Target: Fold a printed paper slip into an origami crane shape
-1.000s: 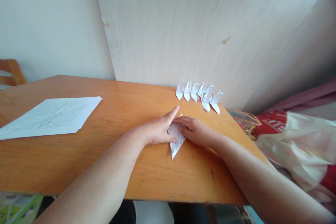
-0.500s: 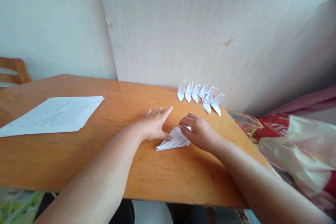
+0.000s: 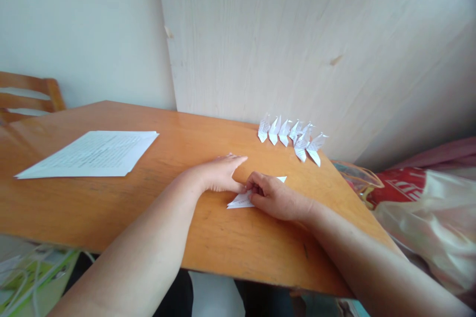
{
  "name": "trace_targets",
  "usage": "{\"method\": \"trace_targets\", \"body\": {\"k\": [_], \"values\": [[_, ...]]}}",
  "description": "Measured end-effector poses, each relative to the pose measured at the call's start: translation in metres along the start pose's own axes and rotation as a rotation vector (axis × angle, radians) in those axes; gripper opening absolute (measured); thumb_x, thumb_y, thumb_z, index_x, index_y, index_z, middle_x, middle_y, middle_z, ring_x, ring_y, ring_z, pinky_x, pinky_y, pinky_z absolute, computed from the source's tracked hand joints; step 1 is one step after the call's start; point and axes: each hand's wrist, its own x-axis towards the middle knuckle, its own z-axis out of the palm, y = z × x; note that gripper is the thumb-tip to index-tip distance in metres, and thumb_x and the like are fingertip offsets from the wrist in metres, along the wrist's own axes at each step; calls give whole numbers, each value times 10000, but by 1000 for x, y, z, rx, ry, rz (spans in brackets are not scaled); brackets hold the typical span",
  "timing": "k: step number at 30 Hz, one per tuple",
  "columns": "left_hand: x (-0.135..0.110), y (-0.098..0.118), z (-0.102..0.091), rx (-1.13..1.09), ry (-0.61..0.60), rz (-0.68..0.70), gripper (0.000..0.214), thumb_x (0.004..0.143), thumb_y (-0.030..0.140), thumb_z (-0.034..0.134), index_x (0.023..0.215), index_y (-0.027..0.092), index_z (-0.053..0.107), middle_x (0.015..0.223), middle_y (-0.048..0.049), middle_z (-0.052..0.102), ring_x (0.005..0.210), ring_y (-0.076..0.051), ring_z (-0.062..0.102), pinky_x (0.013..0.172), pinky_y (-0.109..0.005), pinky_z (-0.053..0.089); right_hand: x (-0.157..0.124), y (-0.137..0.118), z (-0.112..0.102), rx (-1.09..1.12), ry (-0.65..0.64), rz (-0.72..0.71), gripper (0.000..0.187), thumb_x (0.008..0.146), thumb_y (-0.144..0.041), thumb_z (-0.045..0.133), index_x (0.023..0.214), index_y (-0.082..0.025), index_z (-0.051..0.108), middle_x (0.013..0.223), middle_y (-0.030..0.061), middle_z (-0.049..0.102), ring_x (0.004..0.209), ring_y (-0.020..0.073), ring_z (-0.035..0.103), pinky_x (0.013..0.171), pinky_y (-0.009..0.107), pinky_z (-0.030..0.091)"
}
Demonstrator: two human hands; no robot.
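Note:
A small folded piece of printed white paper (image 3: pixel 240 200) lies flat on the orange wooden table (image 3: pixel 111 203). My right hand (image 3: pixel 273 197) covers most of it, fingers curled and pinching its upper edge. My left hand (image 3: pixel 217 174) lies flat beside it, fingers stretched out, its thumb pressing the paper's left part. Behind the hands, a row of several finished folded paper figures (image 3: pixel 292 133) stands at the table's far edge against a pale wooden board (image 3: pixel 297 39).
A stack of printed sheets (image 3: pixel 94 153) lies on the table's left side. A wooden chair back (image 3: pixel 29 96) shows at far left. A red and clear plastic bag (image 3: pixel 420 208) sits off the table's right edge. Cables and green packaging (image 3: pixel 33 277) lie below left.
The paper was turned from pointing towards me to lying sideways. My right hand slid left over it and curled down onto it; my left hand stayed flat beside it.

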Motion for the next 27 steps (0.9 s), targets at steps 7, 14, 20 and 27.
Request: {"method": "trace_targets", "body": {"k": [7,14,20,27], "values": [[1,2,-5,-116,108,0,303,803,259,551,1084,200,647,1132,-49,710,1014,-210,653,873,-292,497,-2,0,-1,64,-45,-22,196,805,-93,535,963,-201,573,825,-11,616,718,143,565,641,258,428],[-39,6,-6,-167,128,-56,161,809,230,525,912,206,647,905,-9,707,801,-176,640,670,-259,460,-3,1,1,166,-134,-105,172,857,-128,547,973,-209,645,894,2,672,798,151,621,714,267,474],[-80,9,23,-232,273,-58,147,848,199,527,941,219,640,910,0,681,807,-162,627,704,-268,462,0,4,3,64,-117,-211,232,855,-119,570,1015,-220,705,987,26,707,889,174,647,800,298,493],[-89,17,39,-125,403,-1,127,855,147,571,880,212,676,901,-17,663,864,-176,611,754,-286,459,-4,0,-3,61,-151,-296,266,904,-148,556,1083,-253,723,1013,28,709,936,174,652,842,304,494]]}}
